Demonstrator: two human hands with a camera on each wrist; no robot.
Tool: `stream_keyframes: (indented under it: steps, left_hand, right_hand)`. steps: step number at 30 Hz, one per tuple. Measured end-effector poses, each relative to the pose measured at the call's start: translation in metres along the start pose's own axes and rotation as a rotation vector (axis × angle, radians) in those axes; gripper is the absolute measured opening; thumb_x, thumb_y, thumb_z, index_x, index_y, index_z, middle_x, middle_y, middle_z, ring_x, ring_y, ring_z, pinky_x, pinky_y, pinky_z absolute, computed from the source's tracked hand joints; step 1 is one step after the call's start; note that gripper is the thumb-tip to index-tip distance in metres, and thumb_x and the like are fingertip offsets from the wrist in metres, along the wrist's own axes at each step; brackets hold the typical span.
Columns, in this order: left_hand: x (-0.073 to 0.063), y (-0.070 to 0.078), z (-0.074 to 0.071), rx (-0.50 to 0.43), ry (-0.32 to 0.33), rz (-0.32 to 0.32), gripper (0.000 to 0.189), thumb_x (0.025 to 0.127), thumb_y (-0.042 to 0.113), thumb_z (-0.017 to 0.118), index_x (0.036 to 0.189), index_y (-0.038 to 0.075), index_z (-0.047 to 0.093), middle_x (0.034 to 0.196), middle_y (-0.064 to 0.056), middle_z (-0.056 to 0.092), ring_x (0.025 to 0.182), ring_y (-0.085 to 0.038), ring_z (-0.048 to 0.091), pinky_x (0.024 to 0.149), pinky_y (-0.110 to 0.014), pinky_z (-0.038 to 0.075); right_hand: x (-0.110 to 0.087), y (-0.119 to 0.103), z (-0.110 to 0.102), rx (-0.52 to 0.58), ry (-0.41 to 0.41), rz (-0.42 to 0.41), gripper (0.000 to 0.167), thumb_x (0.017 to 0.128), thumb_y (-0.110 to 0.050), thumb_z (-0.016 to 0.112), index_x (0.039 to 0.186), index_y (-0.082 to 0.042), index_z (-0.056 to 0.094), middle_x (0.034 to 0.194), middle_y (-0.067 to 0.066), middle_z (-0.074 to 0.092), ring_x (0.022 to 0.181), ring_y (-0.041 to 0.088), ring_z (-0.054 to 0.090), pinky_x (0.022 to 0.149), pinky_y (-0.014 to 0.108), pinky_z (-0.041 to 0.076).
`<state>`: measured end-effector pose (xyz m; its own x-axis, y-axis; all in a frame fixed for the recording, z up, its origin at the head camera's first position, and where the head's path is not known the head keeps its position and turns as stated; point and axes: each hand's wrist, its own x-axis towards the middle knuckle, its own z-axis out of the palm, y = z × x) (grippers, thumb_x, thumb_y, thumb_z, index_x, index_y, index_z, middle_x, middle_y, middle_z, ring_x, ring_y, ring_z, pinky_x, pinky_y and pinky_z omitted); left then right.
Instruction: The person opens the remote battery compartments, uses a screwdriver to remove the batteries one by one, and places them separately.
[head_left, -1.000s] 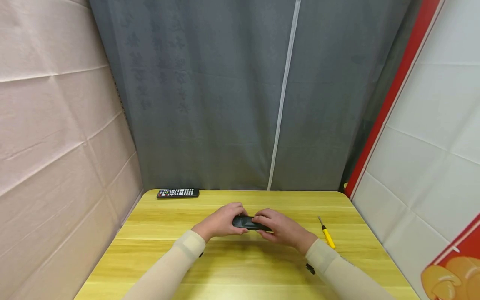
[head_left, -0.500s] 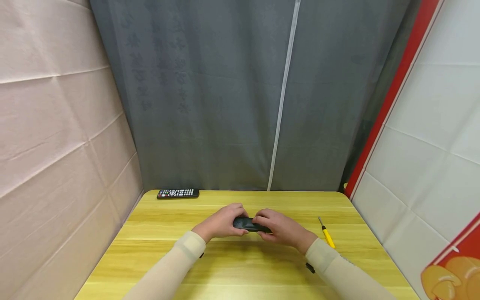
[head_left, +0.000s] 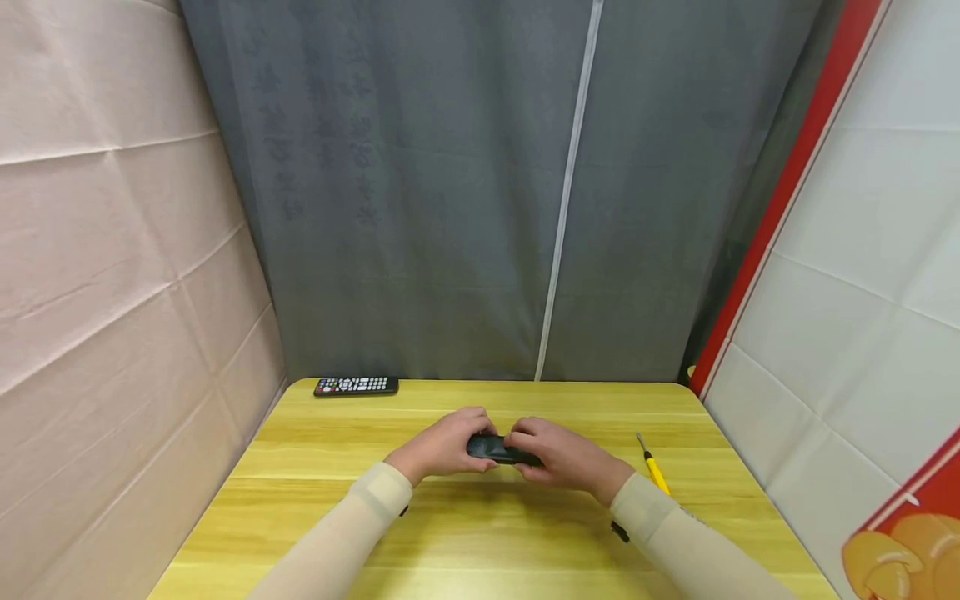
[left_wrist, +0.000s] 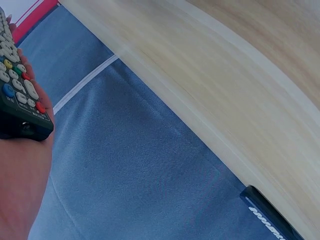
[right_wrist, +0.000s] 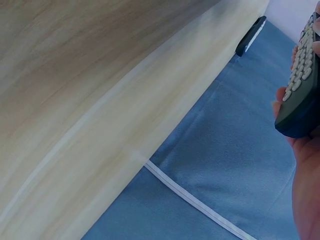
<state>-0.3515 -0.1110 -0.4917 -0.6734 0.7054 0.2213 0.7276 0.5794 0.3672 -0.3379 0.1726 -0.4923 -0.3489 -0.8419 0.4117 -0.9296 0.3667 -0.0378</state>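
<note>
Both hands hold a black remote control (head_left: 486,447) level over the middle of the table, its plain back toward the head camera. My left hand (head_left: 448,446) grips its left end, thumb on the near edge and fingers at the far one. The right hand (head_left: 562,455) grips the other end, with fingers lying over the back and thumb along the near edge. Seen from the left wrist, the remote's button face (left_wrist: 17,82) shows pale keys with several coloured ones. From the right wrist, rows of pale buttons (right_wrist: 300,70) show beside the fingertips.
A second remote (head_left: 356,386) lies at the table's back left edge, buttons up. To the right, a yellow-handled screwdriver (head_left: 657,473) lies beside the right forearm, which hides part of its handle. A grey curtain (head_left: 450,208) hangs behind the wooden table (head_left: 480,542).
The remote and both hands shifted very slightly toward the person early on, then held almost still. The other remote and the screwdriver stay in place.
</note>
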Motion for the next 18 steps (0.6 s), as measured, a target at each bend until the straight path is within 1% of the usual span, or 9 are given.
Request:
stream_keyframes:
  steps: [7,12,18]
  left_hand:
    - [0.0009,0.0003,0.0016,0.007,0.003,0.010,0.034,0.096,0.042,0.089,0.120,0.023,0.073,0.113,0.012,0.060,0.097,-0.009,0.056,0.088,-0.026,0.051]
    - [0.0009,0.0007,0.0026,0.009,0.003,0.013,0.035,0.096,0.043,0.088,0.121,0.024,0.072,0.114,0.012,0.060,0.098,-0.008,0.056,0.089,-0.026,0.051]
    - [0.0013,0.0016,0.0032,0.011,-0.002,0.010,0.037,0.096,0.045,0.088,0.122,0.025,0.071,0.115,0.012,0.060,0.099,-0.008,0.056,0.091,-0.027,0.051]
  right_hand:
    - [0.0019,0.0002,-0.0023,0.019,-0.050,0.038,0.027,0.100,-0.020,0.082,0.125,-0.022,0.070,0.118,-0.003,0.062,0.096,0.010,0.058,0.085,0.025,0.054]
    - [0.0038,-0.0016,-0.0046,0.008,-0.066,0.041,0.030,0.098,-0.020,0.085,0.124,-0.022,0.069,0.115,-0.004,0.060,0.094,0.010,0.056,0.083,0.025,0.053]
    - [0.0065,-0.0029,-0.0062,-0.006,-0.091,0.049,0.028,0.097,-0.021,0.084,0.119,-0.023,0.068,0.111,-0.005,0.058,0.090,0.009,0.053,0.080,0.024,0.049]
